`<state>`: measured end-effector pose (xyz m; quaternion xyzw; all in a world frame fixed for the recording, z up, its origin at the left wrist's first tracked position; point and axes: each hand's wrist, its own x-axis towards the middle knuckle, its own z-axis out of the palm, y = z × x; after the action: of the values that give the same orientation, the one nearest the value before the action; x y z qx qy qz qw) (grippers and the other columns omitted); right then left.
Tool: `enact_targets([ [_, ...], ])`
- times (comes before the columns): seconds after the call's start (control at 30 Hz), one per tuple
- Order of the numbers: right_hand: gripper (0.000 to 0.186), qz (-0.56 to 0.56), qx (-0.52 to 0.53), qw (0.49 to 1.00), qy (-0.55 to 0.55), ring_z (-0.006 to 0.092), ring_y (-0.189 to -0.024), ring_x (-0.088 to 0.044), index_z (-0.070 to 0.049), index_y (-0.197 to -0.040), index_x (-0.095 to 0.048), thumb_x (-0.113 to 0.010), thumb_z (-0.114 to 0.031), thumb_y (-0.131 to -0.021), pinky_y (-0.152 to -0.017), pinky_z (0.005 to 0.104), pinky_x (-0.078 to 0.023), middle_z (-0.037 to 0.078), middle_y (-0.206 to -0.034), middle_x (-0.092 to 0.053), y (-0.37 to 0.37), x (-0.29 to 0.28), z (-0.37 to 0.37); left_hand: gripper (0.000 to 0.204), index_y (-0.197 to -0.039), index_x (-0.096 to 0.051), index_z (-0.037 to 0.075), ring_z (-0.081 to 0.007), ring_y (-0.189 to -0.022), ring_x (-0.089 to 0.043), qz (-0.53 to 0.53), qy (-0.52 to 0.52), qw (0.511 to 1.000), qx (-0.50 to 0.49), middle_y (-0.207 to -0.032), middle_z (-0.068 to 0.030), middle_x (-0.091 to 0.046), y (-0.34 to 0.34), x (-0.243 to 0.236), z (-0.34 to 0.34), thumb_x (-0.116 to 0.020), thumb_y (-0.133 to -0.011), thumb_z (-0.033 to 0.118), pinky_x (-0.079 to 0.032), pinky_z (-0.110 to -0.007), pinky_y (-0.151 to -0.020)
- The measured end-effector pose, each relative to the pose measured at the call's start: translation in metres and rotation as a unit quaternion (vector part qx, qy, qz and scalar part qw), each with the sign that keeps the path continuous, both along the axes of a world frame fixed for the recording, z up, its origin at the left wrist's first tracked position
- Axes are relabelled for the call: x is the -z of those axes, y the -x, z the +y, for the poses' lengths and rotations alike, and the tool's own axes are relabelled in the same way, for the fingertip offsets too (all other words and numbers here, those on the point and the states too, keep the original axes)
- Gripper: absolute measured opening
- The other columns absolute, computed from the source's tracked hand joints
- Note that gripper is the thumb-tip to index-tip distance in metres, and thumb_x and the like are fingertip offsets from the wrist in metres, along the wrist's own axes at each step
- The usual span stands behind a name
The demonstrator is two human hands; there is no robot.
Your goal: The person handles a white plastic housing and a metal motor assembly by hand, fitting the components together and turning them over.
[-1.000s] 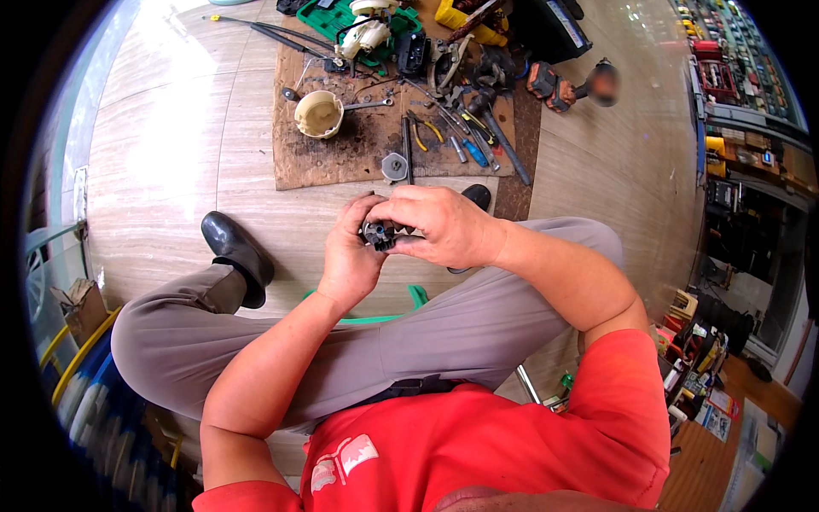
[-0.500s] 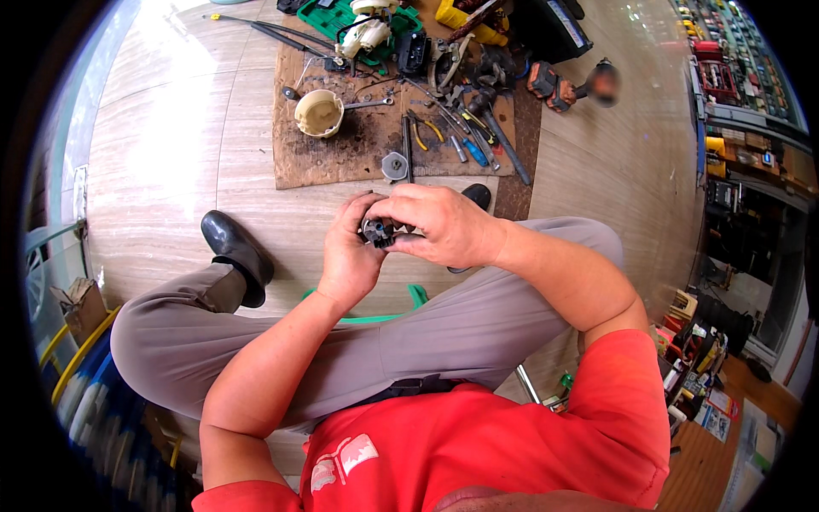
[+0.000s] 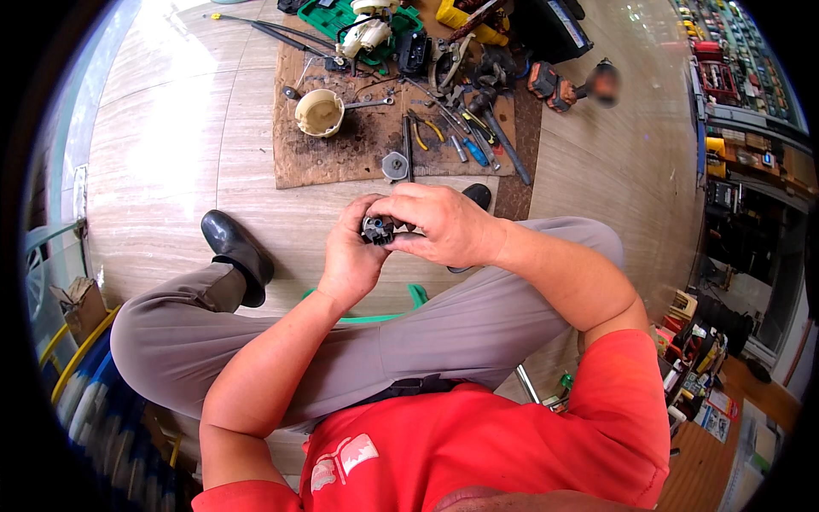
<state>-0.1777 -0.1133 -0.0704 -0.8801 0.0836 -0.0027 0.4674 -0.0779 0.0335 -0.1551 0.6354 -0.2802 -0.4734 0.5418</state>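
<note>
A small black and grey metal-looking part, roundish with a bluish spot on its end face, sits between my two hands above my lap. Its exact kind cannot be made out. My left hand wraps round its left side. From the right, my right hand closes on it with thumb and fingers, covering much of that side. Just beyond my hands, a grey hexagonal piece and a dark bar lie on a stained cardboard sheet.
On the cardboard are a cream cup, yellow-handled pliers, a wrench, a hammer and a blue-handled tool. A green tray lies at the back. A cordless power tool rests to the right.
The part between my fingers has turned slightly, so its end face shows a little more clearly. Both hands stay almost in the same place.
</note>
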Motion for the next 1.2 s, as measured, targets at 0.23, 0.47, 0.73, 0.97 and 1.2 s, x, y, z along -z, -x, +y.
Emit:
enact_targets([
  [0.23, 0.046, 0.006, 0.001, 1.0, 0.006, 0.0367, -0.091, -0.063, -0.004, -0.115, -0.058, -0.077, -0.007, -0.072, -0.077, 0.0435, -0.052, 0.014, -0.098, -0.062, 0.0, 0.002, -0.002, 0.051, -0.124, -0.055, 0.003, -0.0129, -0.101, -0.059, 0.034, -0.03, 0.999, 0.006, -0.109, -0.0045, -0.063, 0.0, -0.004, -0.001, -0.075, -0.078, -0.006, -0.049, -0.029, -0.09],
  [0.47, 0.046, -0.006, 0.009, 1.0, 0.017, 0.0367, -0.094, -0.062, -0.005, -0.116, -0.058, -0.076, -0.009, -0.074, -0.08, 0.0436, -0.052, 0.014, -0.101, -0.063, 0.001, 0.007, -0.001, 0.049, -0.125, -0.054, 0.001, -0.0135, -0.099, -0.059, 0.013, -0.055, 0.998, 0.015, -0.109, -0.0056, -0.064, -0.002, -0.01, -0.002, -0.074, -0.08, -0.003, -0.05, -0.03, -0.089],
  [0.73, 0.046, 0.005, 0.001, 1.0, 0.013, 0.0369, -0.094, -0.062, -0.004, -0.116, -0.058, -0.076, -0.008, -0.074, -0.08, 0.0436, -0.052, 0.014, -0.101, -0.063, 0.001, 0.007, -0.002, 0.05, -0.124, -0.054, 0.001, -0.0142, -0.099, -0.06, 0.01, -0.063, 0.998, 0.012, -0.109, -0.0064, -0.065, -0.003, -0.012, -0.002, -0.075, -0.079, -0.003, -0.05, -0.03, -0.089],
  [0.97, 0.047, 0.009, -0.004, 1.0, 0.008, 0.0371, -0.092, -0.062, -0.004, -0.116, -0.058, -0.076, -0.007, -0.073, -0.079, 0.0439, -0.052, 0.015, -0.1, -0.062, 0.001, 0.003, -0.002, 0.05, -0.123, -0.055, 0.003, -0.0131, -0.098, -0.059, 0.025, -0.045, 0.999, 0.004, -0.107, -0.0048, -0.064, -0.001, -0.008, -0.001, -0.075, -0.078, -0.005, -0.05, -0.03, -0.088],
  [1.2, 0.049, -0.017, -0.004, 1.0, 0.0, 0.0359, -0.089, -0.062, -0.005, -0.117, -0.059, -0.076, -0.005, -0.071, -0.077, 0.0423, -0.052, 0.014, -0.097, -0.062, 0.0, 0.001, -0.001, 0.046, -0.119, -0.058, 0.005, -0.012, -0.097, -0.059, 0.038, -0.004, 0.999, 0.013, -0.106, -0.0028, -0.064, -0.004, -0.01, -0.002, -0.076, -0.078, -0.004, -0.05, -0.029, -0.087],
])
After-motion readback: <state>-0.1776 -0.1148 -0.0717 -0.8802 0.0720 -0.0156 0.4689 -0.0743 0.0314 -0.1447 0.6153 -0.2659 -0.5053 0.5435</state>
